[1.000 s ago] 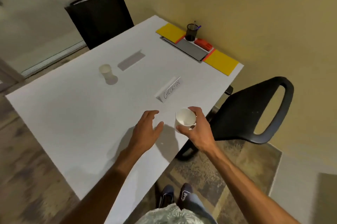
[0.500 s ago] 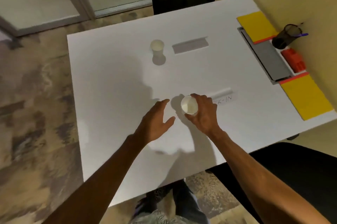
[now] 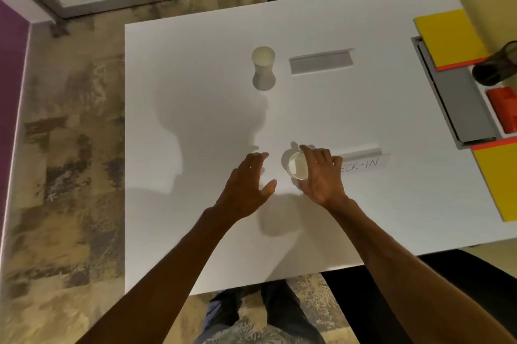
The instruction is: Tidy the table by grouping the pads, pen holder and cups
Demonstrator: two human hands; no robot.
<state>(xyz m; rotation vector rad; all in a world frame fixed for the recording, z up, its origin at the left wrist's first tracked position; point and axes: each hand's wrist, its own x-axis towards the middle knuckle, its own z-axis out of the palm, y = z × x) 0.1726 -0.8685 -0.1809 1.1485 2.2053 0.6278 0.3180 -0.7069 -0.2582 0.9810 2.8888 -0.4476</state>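
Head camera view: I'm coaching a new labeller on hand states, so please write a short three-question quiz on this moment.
1. True or false: the left hand holds an object.
2. Multiple choice: the fingers of the right hand are
A. curled round a small white paper cup
B. spread flat and empty
C. closed in an empty fist
3. Short answer: besides the held cup, how many white paper cups stand on the white table?

Key
1. False: its fingers are spread and it holds nothing.
2. A.
3. One: the far white paper cup, which stands upright.
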